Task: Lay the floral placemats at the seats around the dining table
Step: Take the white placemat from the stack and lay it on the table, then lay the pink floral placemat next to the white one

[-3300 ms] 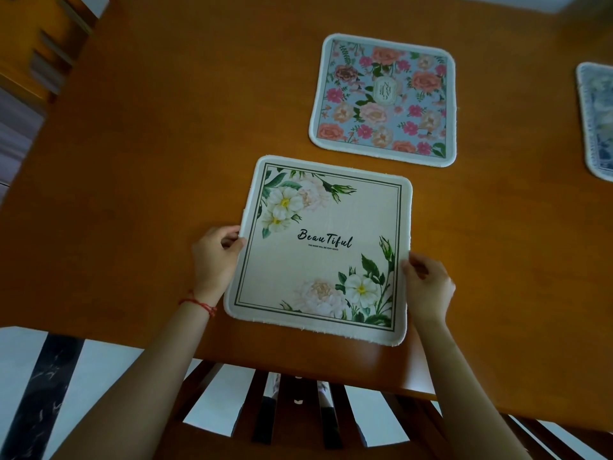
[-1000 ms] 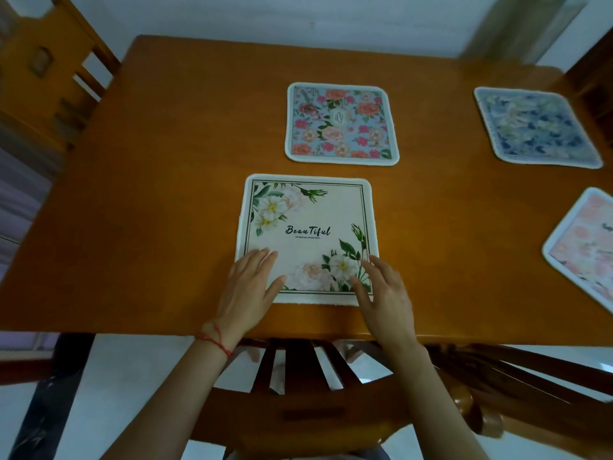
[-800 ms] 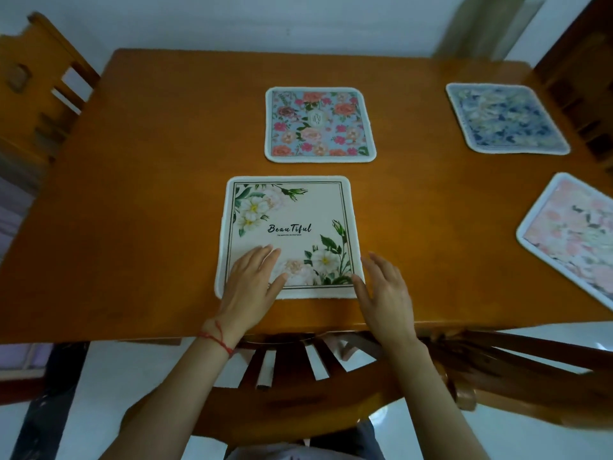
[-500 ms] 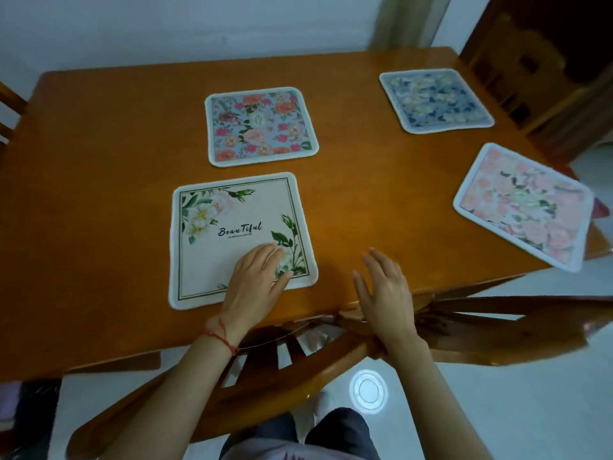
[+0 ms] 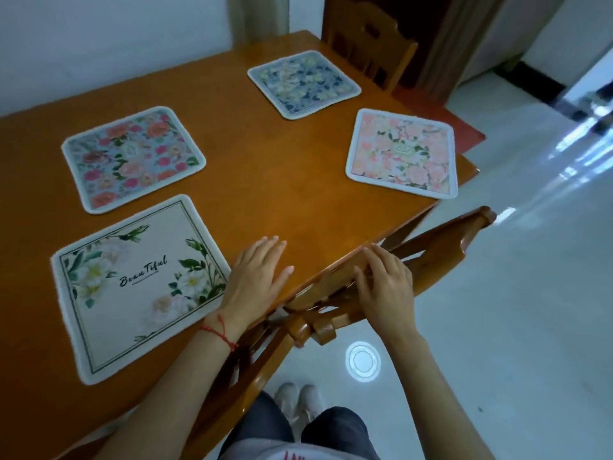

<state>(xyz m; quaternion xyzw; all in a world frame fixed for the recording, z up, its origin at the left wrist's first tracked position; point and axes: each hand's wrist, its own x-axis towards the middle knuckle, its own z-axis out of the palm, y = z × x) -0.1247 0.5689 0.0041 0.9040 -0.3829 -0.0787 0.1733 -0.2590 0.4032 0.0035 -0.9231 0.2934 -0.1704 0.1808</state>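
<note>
Four floral placemats lie flat on the wooden dining table (image 5: 282,180). The cream "Beautiful" placemat (image 5: 132,287) sits at the near edge, with a blue placemat with pink roses (image 5: 132,157) behind it. A dark blue floral placemat (image 5: 303,83) lies at the far right corner, and a pink floral placemat (image 5: 403,152) sits by the right edge. My left hand (image 5: 255,280) rests flat on bare wood, its heel touching the cream mat's right edge. My right hand (image 5: 384,290) rests over the table's edge and a chair's top rail, holding nothing.
A wooden chair (image 5: 431,254) is tucked under the near edge below my right hand. Another chair (image 5: 368,44) stands at the far end. A red floor mat (image 5: 441,117) lies beyond the table on pale tiled floor (image 5: 530,293). My legs and shoes are below.
The view has swung right. My left hand slid off the cream placemat onto the bare table beside it. My right hand moved right to the table's edge over the chair rail.
</note>
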